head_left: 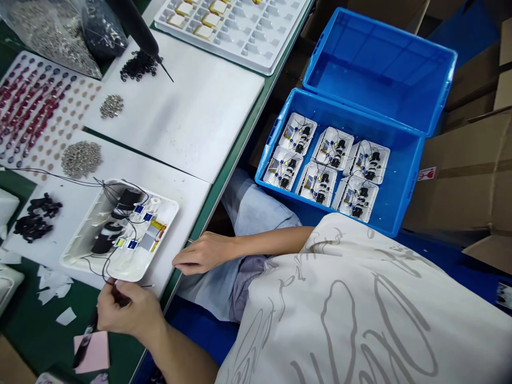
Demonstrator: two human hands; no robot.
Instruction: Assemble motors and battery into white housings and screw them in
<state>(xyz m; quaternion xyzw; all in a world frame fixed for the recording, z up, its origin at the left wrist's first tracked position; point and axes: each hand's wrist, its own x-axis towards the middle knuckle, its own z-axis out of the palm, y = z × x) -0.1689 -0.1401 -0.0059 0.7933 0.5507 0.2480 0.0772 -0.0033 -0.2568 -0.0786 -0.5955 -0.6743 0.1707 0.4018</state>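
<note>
My left hand (127,310) pinches thin black wires (113,282) at the near edge of a white plastic tray (82,250). The tray lies on a white board (176,213) and holds black cylinders, small blue parts and a flat gold-taped pack, all tangled in wire. My right hand (204,253) rests at the board's edge, a little right of the tray, fingers lightly curled around nothing visible. Black rubber rings (34,224) lie just left of the tray.
A blue crate (340,170) holds several wired white trays, and an unfilled blue crate (380,69) adjoins it. A soldering iron (136,32) stands over black rings at the top. Silver parts, a pegboard, a pouch-cell tray and paper scraps surround the board; cardboard boxes stand right.
</note>
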